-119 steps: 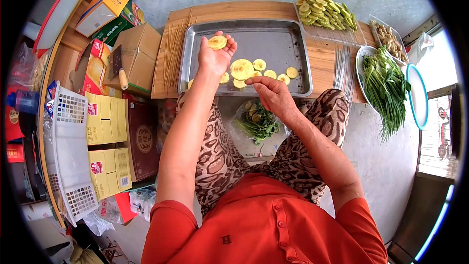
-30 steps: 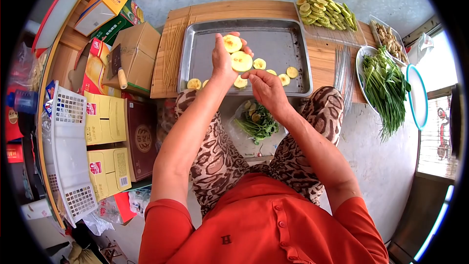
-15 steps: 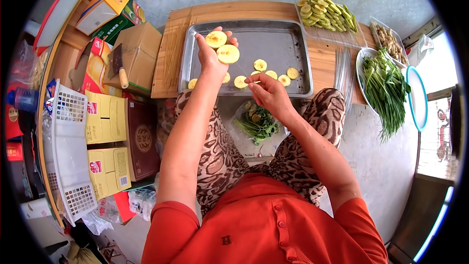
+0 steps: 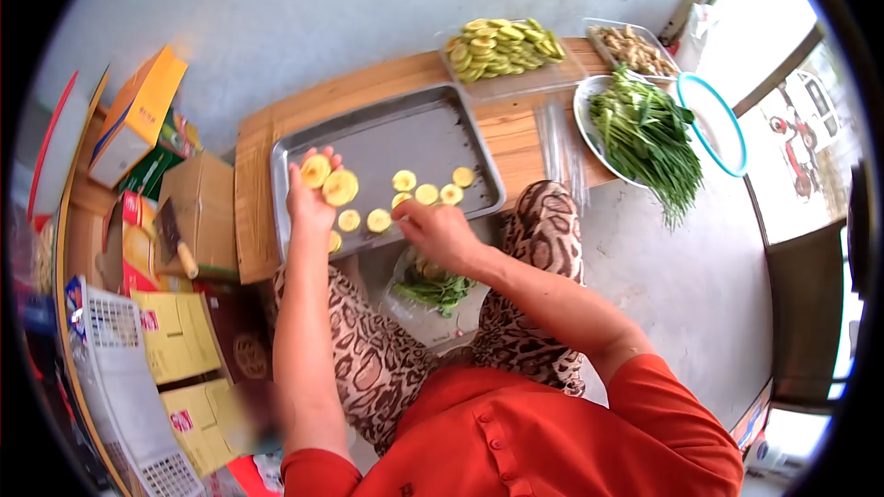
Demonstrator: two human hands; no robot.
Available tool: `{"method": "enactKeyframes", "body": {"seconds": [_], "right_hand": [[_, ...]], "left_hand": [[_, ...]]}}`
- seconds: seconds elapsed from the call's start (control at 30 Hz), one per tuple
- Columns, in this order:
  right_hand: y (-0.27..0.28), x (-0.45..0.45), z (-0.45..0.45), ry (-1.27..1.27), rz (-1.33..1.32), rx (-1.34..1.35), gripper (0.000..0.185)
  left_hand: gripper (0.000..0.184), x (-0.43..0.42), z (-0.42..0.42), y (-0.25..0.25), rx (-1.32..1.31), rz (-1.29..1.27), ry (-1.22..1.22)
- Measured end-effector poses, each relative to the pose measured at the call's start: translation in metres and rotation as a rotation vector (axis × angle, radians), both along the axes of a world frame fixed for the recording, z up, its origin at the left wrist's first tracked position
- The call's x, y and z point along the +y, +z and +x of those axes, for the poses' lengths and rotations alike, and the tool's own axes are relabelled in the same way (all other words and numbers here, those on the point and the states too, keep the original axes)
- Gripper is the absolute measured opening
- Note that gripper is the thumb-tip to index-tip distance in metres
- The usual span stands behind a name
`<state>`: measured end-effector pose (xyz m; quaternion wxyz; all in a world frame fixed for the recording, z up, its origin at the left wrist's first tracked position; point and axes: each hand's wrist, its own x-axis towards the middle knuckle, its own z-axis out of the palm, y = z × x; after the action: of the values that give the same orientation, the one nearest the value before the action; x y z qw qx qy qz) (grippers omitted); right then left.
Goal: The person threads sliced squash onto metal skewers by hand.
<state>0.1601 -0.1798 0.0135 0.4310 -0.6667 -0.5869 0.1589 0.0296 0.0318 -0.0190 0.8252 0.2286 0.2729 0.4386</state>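
My left hand point(image 4: 311, 202) is palm up over the left part of a grey metal tray point(image 4: 387, 118), its fingers curled round two round yellow vegetable slices point(image 4: 340, 188). To its right, my right hand point(image 4: 437, 232) is closed in a pinch above the tray's near side. A thin skewer runs to these fingers in the earlier view; now it is hardly visible. Several smaller yellow slices point(image 4: 378, 221) lie loose in the near half of the tray, some close to the right fingertips and one partly behind them.
Behind the tray stands a clear container of green-yellow slices point(image 4: 502, 48). Thin metal skewers point(image 4: 562, 152), a plate of leafy greens point(image 4: 640, 129) and a box of pale brown pieces point(image 4: 631, 51) are at the right. Cardboard boxes point(image 4: 198, 212) and a knife point(image 4: 175, 237) are at the left.
The whole view has turned and shifted, putting the tray lower and farther left. My left hand still holds two slices. My right fingers are now lower, over the loose slices.
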Motion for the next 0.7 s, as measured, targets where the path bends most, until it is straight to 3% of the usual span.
{"method": "enactKeyframes", "body": {"seconds": [0.17, 0.23, 0.43, 0.53, 0.7], "right_hand": [[0.010, -0.003, 0.011, -0.021, 0.060, 0.053, 0.011], [0.015, -0.004, 0.021, -0.034, 0.109, 0.032, 0.012], [0.051, -0.006, 0.086, -0.079, -0.029, 0.141, 0.017], [0.057, -0.004, 0.128, -0.174, 0.074, 0.166, 0.017], [0.066, 0.008, 0.200, -0.379, -0.030, 0.189, 0.016]], "left_hand": [[0.052, -0.010, 0.002, 0.011, 0.068, -0.042, -0.050], [0.054, -0.007, 0.002, 0.005, 0.241, 0.029, -0.018], [0.056, -0.020, 0.001, 0.021, 0.321, 0.163, -0.071], [0.055, -0.026, 0.002, 0.028, 0.379, 0.240, -0.110], [0.053, -0.029, 0.001, 0.037, 0.420, 0.258, -0.118]]}}
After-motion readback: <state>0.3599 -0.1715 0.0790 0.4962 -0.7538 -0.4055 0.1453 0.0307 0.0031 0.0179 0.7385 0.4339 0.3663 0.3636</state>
